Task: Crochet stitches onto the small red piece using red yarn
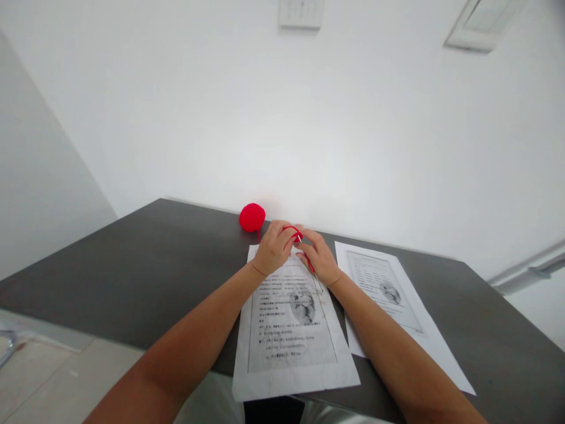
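- Looks like mid-loop to me: red yarn [292,227] around a thin needle [299,238], near-right of the yarn ball [252,217].
- Left hand [274,244] pinches yarn; right hand [316,253] grips the needle.
- Next move calls for steady tension, imo.
- Needle seems slanted, tip roughly ballward; hands hide most, so can't swear.

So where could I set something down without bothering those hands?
The widest bare tabletop lies left of the red ball and left forearm. Another patch lies right of the right sheet, up to the tabletop's right edge. It's crowded in the middle, where the left hand and right hand hold red yarn over the left sheet.
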A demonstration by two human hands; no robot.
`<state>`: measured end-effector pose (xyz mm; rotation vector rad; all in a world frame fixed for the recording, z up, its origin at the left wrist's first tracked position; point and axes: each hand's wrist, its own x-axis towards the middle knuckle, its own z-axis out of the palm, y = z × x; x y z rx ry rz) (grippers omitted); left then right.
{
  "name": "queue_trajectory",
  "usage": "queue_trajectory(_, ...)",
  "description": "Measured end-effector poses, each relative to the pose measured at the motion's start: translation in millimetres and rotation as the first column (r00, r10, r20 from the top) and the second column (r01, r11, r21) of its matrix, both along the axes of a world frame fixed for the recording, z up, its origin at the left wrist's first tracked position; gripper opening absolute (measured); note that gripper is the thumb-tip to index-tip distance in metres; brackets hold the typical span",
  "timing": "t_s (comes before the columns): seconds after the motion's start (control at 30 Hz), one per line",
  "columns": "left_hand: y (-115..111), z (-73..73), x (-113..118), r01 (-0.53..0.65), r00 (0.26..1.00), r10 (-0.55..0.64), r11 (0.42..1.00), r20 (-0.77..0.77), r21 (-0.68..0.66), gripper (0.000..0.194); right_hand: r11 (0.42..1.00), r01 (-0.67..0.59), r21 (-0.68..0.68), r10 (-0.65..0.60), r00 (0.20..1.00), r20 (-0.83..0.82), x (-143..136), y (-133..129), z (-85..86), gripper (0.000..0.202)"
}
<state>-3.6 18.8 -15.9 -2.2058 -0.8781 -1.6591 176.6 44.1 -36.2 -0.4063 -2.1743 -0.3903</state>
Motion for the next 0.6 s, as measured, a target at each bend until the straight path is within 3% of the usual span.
queue_trajectory(0.07,2,-1.7,1,0.091,0.987,-0.066,0.982,0.148,-0.166,0.034,1.000,-0.019,-0.003,0.019,1.000,0.006,-1,-1,1.5,0.024)
queue_trajectory(0.23,8,-4.7,1,0.290,0.905,-0.079,0.835,0.419,-0.468,0.055,0.999,-0.024,-0.028,0.024,1.000,0.000,-2,-1,4.7,0.026)
queue_trajectory(0.6,12,1.5,-3,0.657,0.692,-0.180,0.557,0.699,-0.508,0.058,0.996,-0.042,-0.074,0.041,0.999,-0.008,-2,-4,10.0,0.024)
